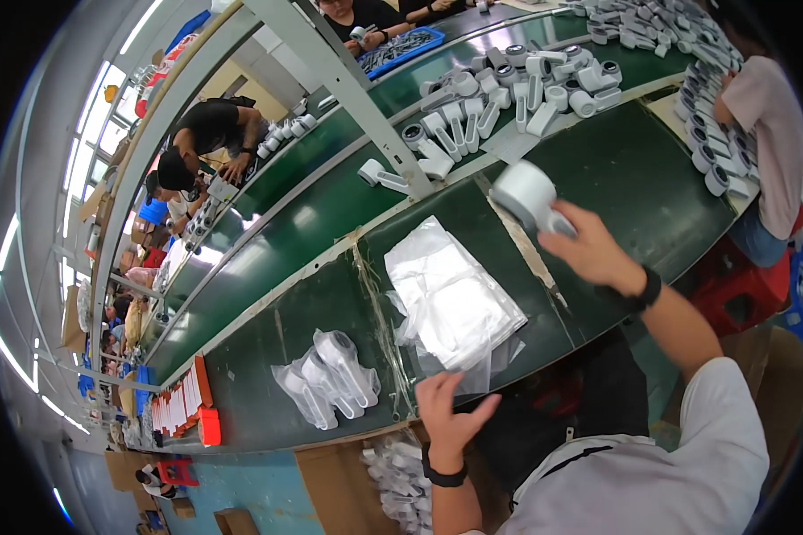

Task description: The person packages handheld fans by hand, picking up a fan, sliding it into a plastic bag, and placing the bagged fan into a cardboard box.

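Observation:
My right hand (pixel 593 248) is closed round the handle of a white-and-grey handheld device (pixel 524 194). Its thick round head points up and left above the green table, slightly smeared by motion. At the table's front edge is my left hand (pixel 453 415), fingers and thumb apart, with nothing in it. Just beyond that hand lies a stack of clear plastic bags (pixel 451 294). Farther left, several devices in clear bags (pixel 328 374) lie side by side. Below the table edge, a cardboard box (pixel 339 477) contains many more bagged devices (pixel 400 486).
Unbagged devices (pixel 509 89) are heaped on the conveyor beyond my table. A pale metal post (pixel 348 94) rises at the table's far edge. Orange trays (pixel 207 419) stand at the left end. Co-workers sit across and at right, by a red stool (pixel 745 290).

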Demonstrator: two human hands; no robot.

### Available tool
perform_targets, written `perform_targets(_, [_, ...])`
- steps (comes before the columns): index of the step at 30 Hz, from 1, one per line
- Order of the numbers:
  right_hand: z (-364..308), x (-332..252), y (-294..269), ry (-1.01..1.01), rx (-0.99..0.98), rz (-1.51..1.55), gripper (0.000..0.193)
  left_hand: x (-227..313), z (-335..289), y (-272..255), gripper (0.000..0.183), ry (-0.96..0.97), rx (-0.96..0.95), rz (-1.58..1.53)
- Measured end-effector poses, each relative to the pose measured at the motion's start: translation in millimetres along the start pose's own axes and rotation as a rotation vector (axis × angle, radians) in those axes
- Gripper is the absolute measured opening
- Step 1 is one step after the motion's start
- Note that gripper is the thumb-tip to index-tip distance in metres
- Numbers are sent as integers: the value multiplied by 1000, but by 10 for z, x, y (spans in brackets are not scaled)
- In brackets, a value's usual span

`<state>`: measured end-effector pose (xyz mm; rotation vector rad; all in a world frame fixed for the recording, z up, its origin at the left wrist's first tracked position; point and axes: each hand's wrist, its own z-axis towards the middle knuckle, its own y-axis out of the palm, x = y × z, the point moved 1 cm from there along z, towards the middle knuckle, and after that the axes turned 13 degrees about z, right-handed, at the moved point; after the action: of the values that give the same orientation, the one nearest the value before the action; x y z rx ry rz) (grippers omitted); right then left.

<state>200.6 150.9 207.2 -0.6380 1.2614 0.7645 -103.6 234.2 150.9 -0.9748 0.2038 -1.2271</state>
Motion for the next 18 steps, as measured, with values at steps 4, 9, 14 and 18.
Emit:
perform_targets(4, [-758,131,15,168,-37,180,44,56,-188,182,46,-76,-203,261])
perform_targets(9, [-1222,267,147,301,-26,344,34,29,-169,209,17,-44,-79,148])
perform_targets(14, [-1392,286,477,257,-73,453,39,321,-68,235,9,-678,11,-652])
perform_targets(18, [-1334,123,688,409,-188,325,57,542,2,271,9,-760,-3,-850])
